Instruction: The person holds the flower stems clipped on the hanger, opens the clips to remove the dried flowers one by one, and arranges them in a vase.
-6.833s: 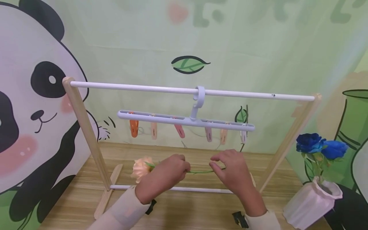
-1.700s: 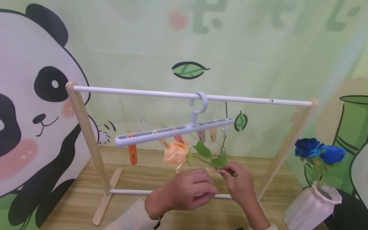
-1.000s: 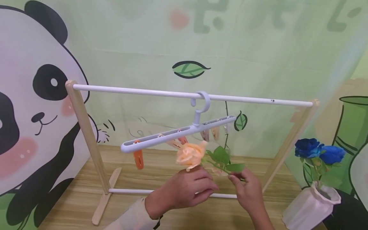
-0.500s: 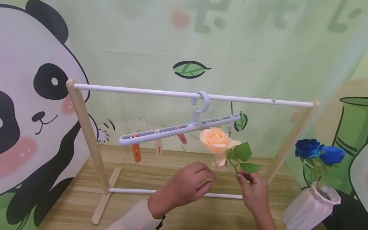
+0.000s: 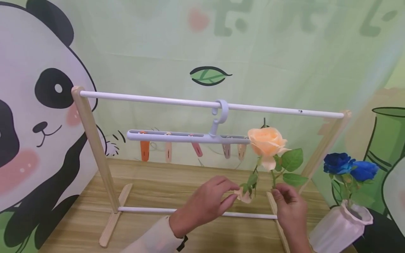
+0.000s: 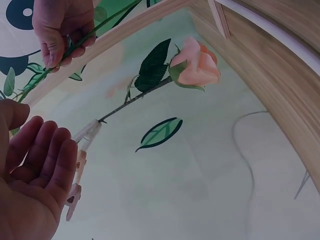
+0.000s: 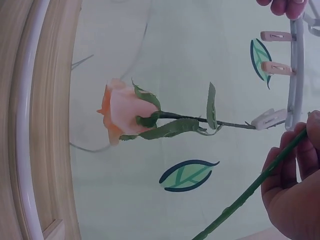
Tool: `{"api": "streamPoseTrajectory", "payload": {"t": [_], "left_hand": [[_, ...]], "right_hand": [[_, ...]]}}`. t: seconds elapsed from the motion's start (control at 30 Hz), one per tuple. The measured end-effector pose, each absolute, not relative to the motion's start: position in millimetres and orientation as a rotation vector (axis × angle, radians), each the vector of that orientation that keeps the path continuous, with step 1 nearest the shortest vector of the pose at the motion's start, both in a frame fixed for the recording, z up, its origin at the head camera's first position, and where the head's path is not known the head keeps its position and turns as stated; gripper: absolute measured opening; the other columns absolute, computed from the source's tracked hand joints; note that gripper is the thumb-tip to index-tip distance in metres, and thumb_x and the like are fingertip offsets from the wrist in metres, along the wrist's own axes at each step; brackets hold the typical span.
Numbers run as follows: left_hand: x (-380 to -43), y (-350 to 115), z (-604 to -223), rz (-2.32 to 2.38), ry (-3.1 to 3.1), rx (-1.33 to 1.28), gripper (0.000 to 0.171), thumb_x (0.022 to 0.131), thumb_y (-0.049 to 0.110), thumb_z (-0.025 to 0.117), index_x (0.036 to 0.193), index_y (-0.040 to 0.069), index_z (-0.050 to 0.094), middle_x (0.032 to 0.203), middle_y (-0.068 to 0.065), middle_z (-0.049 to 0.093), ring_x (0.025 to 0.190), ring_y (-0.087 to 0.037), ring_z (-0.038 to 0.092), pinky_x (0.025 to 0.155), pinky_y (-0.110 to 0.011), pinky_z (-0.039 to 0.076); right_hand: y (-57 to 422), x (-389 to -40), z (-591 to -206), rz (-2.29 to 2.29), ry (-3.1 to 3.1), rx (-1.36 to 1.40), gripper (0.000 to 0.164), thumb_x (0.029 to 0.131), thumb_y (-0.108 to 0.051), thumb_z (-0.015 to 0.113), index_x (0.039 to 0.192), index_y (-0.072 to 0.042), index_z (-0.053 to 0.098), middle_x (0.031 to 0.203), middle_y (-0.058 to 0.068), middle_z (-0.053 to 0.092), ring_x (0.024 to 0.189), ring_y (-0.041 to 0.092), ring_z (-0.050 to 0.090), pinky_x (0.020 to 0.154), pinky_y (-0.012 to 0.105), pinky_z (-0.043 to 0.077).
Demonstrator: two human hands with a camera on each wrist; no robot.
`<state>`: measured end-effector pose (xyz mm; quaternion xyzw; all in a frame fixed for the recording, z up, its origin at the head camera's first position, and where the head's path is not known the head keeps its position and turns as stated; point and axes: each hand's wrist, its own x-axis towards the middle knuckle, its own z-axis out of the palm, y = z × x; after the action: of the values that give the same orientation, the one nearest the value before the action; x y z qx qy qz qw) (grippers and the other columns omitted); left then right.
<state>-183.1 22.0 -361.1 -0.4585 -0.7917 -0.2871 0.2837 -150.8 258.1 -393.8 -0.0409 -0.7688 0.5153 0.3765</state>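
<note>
The right hand [image 5: 291, 211] holds a peach rose [image 5: 267, 141] by its green stem [image 5: 274, 178], near the left hand [image 5: 207, 201].

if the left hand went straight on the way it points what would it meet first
Probably the hanging rose, just past its fingers in the head view; if that hangs farther back, the right hand.

The hanger [image 5: 209, 138] looks smooth plastic (its clips [image 5: 145, 151] too), the rod [image 5: 142, 98] above glossy, the tabletop [image 5: 142, 186] below wood-grained, the held rose [image 5: 268, 141] near its right end matt.
</note>
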Motion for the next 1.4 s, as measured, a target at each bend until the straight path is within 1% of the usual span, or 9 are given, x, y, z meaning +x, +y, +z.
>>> {"api": "streamPoseTrajectory", "payload": {"t": [0.43,0.53,0.67,0.7,0.87,0.97,1.1,1.23,1.4], "left_hand": [[-196,27,-369,-0.855,-2.151,-1.209,0.013,0.093,0.013,0.074,0.105,0.008,0.072,0.100,-0.002,0.075,0.093,-0.010,0.070,0.083,-0.018,0.057],[-197,30,-370,-0.862,-2.147,-1.221,0.013,0.094,0.014,0.072,0.105,0.008,0.072,0.100,-0.002,0.074,0.093,-0.010,0.069,0.083,-0.019,0.057],[-199,34,-371,-0.851,-2.143,-1.228,0.013,0.094,0.013,0.072,0.106,0.008,0.072,0.099,-0.002,0.075,0.091,-0.010,0.069,0.082,-0.018,0.057],[-200,35,-371,-0.854,-2.145,-1.225,0.013,0.093,0.013,0.072,0.105,0.008,0.072,0.099,-0.002,0.075,0.090,-0.011,0.069,0.082,-0.018,0.057],[-202,37,-374,-0.881,-2.173,-1.208,0.014,0.093,0.013,0.073,0.105,0.007,0.072,0.099,-0.003,0.075,0.089,-0.013,0.070,0.081,-0.018,0.057],[-202,38,-375,-0.897,-2.190,-1.213,0.014,0.093,0.013,0.073,0.106,0.007,0.073,0.099,-0.003,0.075,0.089,-0.014,0.070,0.082,-0.018,0.057],[-202,40,-375,-0.900,-2.184,-1.222,0.014,0.093,0.012,0.073,0.106,0.007,0.073,0.098,-0.003,0.075,0.089,-0.014,0.070,0.082,-0.019,0.057],[-202,43,-376,-0.881,-2.170,-1.224,0.014,0.093,0.013,0.073,0.105,0.006,0.073,0.098,-0.003,0.075,0.089,-0.013,0.070,0.082,-0.018,0.057],[-201,47,-377,-0.900,-2.192,-1.241,0.014,0.094,0.015,0.072,0.105,0.008,0.073,0.098,-0.002,0.075,0.090,-0.012,0.069,0.082,-0.017,0.056]], "right_hand": [[270,-149,-384,1.380,-1.938,-0.219,0.009,0.093,0.002,0.069,0.096,0.009,0.066,0.073,-0.030,0.061,0.072,-0.010,0.060,0.068,0.006,0.048],[275,-149,-384,1.433,-1.912,-0.237,0.001,0.093,0.002,0.068,0.093,0.003,0.067,0.074,-0.027,0.063,0.073,-0.009,0.061,0.070,0.006,0.049],[282,-147,-382,1.541,-1.851,-0.268,0.013,0.094,0.001,0.069,0.088,-0.010,0.069,0.075,-0.022,0.066,0.072,-0.006,0.063,0.071,0.006,0.050],[284,-146,-381,1.560,-1.833,-0.268,0.013,0.094,0.001,0.069,0.087,-0.011,0.068,0.075,-0.020,0.067,0.072,-0.006,0.063,0.070,0.006,0.050],[287,-146,-378,1.509,-1.806,-0.243,0.011,0.091,0.005,0.070,0.085,-0.004,0.068,0.071,-0.020,0.067,0.067,-0.005,0.062,0.065,0.007,0.050],[289,-145,-376,1.457,-1.831,-0.266,0.007,0.092,0.002,0.070,0.087,0.000,0.067,0.070,-0.022,0.066,0.067,-0.005,0.062,0.065,0.007,0.051],[292,-145,-373,1.430,-1.840,-0.296,0.006,0.094,-0.002,0.070,0.090,0.002,0.067,0.070,-0.026,0.066,0.068,-0.007,0.062,0.066,0.006,0.051],[296,-145,-371,1.461,-1.802,-0.307,0.007,0.093,-0.003,0.071,0.091,0.003,0.068,0.071,-0.024,0.068,0.067,-0.006,0.063,0.066,0.007,0.052],[304,-144,-368,1.511,-1.778,-0.347,0.004,0.094,-0.007,0.071,0.092,-0.003,0.070,0.072,-0.022,0.069,0.069,-0.005,0.063,0.067,0.006,0.051]]}}
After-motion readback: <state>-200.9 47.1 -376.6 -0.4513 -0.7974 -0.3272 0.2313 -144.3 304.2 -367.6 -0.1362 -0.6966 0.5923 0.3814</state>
